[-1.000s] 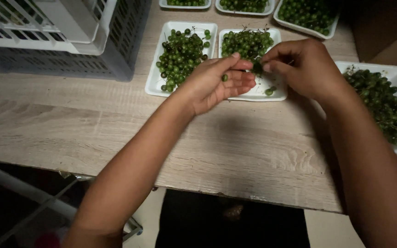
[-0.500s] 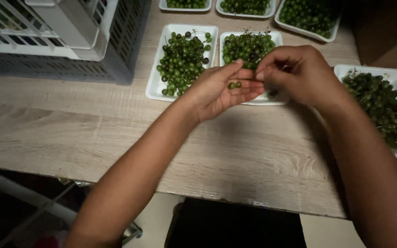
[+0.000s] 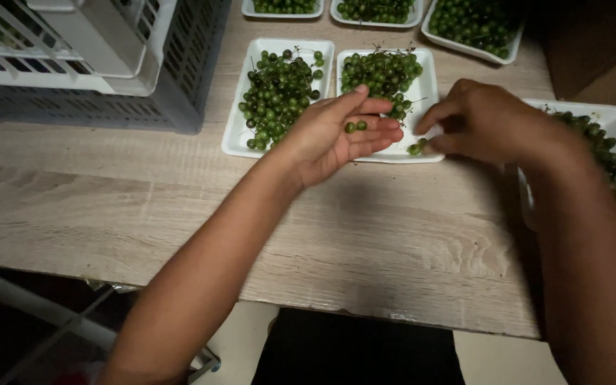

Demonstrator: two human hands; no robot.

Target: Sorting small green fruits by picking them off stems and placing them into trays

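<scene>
The left hand (image 3: 336,135) lay open, palm up, with two little green berries (image 3: 356,126) resting on its fingers. The right hand (image 3: 483,121) pinched more berries at the edge of the white tray (image 3: 422,153). They looked tiny, light, round and easily squashed, best taken softly with fingertips.

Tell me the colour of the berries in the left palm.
Green berries, left hand; head view.
</scene>
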